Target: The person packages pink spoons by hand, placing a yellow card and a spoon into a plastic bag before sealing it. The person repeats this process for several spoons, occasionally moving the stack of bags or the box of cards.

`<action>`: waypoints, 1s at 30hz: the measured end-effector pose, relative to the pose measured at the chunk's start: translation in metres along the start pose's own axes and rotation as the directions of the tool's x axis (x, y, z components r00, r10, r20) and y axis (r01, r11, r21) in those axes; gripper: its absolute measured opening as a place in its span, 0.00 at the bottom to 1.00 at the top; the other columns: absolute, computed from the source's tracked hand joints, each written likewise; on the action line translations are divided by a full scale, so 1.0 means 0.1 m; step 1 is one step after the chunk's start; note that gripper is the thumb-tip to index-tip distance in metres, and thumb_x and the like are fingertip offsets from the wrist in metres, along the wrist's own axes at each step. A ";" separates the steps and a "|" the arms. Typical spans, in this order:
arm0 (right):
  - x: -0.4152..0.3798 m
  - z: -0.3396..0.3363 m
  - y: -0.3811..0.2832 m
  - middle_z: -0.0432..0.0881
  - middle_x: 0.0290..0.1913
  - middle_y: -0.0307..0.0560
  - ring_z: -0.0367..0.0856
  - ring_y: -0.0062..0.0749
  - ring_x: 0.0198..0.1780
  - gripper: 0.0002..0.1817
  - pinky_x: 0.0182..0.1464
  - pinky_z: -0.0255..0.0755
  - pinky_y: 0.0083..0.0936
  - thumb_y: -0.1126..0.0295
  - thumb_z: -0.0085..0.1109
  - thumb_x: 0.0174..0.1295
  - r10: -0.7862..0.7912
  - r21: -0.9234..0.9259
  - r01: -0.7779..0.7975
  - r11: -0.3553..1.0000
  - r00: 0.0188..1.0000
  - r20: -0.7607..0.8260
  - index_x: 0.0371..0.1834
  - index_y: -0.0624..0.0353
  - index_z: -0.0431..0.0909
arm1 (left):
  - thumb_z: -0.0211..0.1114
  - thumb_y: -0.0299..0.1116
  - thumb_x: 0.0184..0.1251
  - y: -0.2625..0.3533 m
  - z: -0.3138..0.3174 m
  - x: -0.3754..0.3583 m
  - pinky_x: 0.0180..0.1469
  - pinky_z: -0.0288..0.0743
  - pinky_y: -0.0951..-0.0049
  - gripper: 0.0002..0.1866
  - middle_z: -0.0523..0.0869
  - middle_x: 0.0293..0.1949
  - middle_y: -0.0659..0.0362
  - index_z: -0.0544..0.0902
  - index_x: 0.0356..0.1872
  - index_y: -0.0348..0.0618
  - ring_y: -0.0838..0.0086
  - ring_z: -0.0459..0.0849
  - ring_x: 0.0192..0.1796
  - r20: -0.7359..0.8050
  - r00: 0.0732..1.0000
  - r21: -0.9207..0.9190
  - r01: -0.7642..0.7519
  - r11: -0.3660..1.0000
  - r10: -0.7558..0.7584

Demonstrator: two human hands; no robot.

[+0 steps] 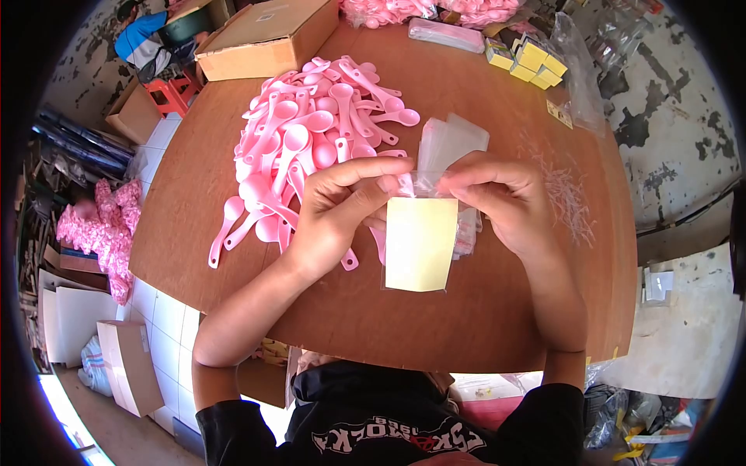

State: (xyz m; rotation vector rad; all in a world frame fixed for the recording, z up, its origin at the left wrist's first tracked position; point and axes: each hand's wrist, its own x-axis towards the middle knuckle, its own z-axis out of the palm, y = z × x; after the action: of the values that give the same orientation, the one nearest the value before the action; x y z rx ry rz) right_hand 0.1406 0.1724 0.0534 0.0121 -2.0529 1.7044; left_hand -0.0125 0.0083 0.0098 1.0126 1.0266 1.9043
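Observation:
Both hands hold up a clear plastic bag (426,180) with a pale yellow card (421,245) inside it. My left hand (334,206) pinches the bag's upper left corner between thumb and index finger. At its upper right edge, the fingers of my right hand (505,198) are closed on the plastic. Just behind my left hand lies a heap of pink spoons (295,140). Beyond the held bag, a stack of clear bags (454,144) rests on the wooden table (342,326), partly hidden by the card and my right hand.
A cardboard box (268,39) stands at the back left, beside small yellow boxes (536,58) farther right. White strips (567,194) lie scattered on the right. A person (144,39) sits at the far upper left. Pink packets (101,225) hang or lie left of the table.

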 end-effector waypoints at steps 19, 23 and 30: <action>-0.01 -0.06 -0.19 0.86 0.38 0.46 0.83 0.26 0.38 0.17 0.40 0.74 0.19 0.88 0.49 0.54 -0.117 -0.372 0.173 0.912 0.979 0.168 0.41 0.65 0.86 | 0.49 0.22 0.76 0.01 -0.05 0.01 0.36 0.85 0.76 0.12 0.86 0.43 0.54 0.83 0.42 0.34 0.73 0.89 0.38 0.092 0.995 0.009 -0.039 0.999 0.038; -0.02 -0.05 -0.23 0.85 0.38 0.47 0.83 0.26 0.37 0.17 0.40 0.73 0.19 0.88 0.48 0.53 -0.092 -0.390 0.156 0.908 0.980 0.177 0.41 0.66 0.86 | 0.48 0.23 0.76 0.01 -0.06 0.01 0.37 0.84 0.76 0.12 0.86 0.43 0.55 0.82 0.42 0.35 0.73 0.89 0.38 0.098 0.994 0.022 -0.045 0.999 0.043; -0.03 0.03 -0.18 0.85 0.37 0.47 0.83 0.25 0.34 0.08 0.36 0.77 0.18 0.82 0.63 0.53 -0.188 -0.398 0.228 0.889 0.972 0.139 0.37 0.66 0.85 | 0.56 0.28 0.75 0.03 -0.06 0.01 0.42 0.82 0.76 0.07 0.85 0.41 0.58 0.80 0.44 0.36 0.77 0.85 0.40 0.144 0.990 -0.012 -0.008 1.000 0.010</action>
State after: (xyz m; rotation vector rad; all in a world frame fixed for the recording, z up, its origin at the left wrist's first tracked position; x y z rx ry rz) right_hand 0.1477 0.1648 0.0689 0.1763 -2.3503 1.1389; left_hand -0.0188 0.0060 0.0106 1.1323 0.9287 1.8137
